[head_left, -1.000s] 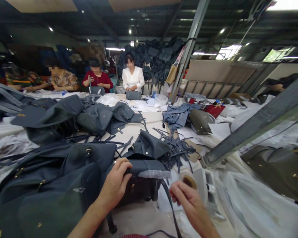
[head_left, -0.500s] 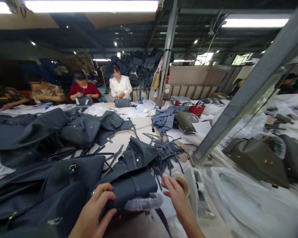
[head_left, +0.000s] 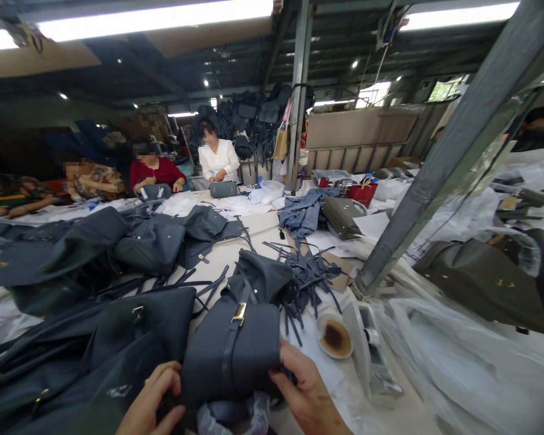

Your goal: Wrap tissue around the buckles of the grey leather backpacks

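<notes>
Since the earlier frame, the slate-grey leather handbag (head_left: pixel 231 353) has been raised upright at bottom centre of the frame, its buckle strap (head_left: pixel 239 312) facing me. My left hand (head_left: pixel 150 400) and right hand (head_left: pixel 304 393) brace its two ends, fingers spread. Cut straps (head_left: pixel 306 272) lie heaped on the worktop (head_left: pixel 263 238), near a tape roll (head_left: pixel 334 337).
</notes>
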The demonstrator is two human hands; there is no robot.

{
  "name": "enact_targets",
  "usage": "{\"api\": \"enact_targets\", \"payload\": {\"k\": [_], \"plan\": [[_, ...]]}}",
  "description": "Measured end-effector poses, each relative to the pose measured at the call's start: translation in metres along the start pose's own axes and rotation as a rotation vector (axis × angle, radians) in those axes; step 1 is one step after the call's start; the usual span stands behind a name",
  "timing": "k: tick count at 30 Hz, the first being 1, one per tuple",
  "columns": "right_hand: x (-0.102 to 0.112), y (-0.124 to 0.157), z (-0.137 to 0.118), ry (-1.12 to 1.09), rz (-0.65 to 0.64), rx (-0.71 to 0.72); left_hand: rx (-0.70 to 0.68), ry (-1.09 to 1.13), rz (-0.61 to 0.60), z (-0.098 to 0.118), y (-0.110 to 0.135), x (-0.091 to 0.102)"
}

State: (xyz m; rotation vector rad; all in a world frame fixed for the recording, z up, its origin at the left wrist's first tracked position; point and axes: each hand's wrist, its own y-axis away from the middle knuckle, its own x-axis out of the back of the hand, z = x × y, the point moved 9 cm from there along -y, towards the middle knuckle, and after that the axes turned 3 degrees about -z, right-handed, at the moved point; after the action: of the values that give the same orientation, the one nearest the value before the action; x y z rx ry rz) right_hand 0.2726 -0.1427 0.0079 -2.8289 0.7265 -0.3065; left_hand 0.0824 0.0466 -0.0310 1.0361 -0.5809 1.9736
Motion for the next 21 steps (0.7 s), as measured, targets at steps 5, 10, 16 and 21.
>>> {"api": "enact_targets", "payload": {"k": [5, 10, 16, 21], "plan": [[-0.026, 0.024, 0.023, 0.146, -0.138, 0.113, 0.152, -0.055, -0.062, -0.009, -0.004, 0.006], [-0.020, 0.041, 0.085, -0.140, 0.008, -0.371, 0.214, -0.179, -0.144, 0.002, 0.001, 0.016], [-0.027, 0.001, 0.034, -0.730, -0.037, -0.436, 0.245, 0.054, -0.047, 0.041, -0.014, 0.036], [-0.021, -0.015, 0.032, -0.731, -0.064, -0.627, 0.255, 0.324, -0.019, 0.045, -0.017, 0.031]]}}
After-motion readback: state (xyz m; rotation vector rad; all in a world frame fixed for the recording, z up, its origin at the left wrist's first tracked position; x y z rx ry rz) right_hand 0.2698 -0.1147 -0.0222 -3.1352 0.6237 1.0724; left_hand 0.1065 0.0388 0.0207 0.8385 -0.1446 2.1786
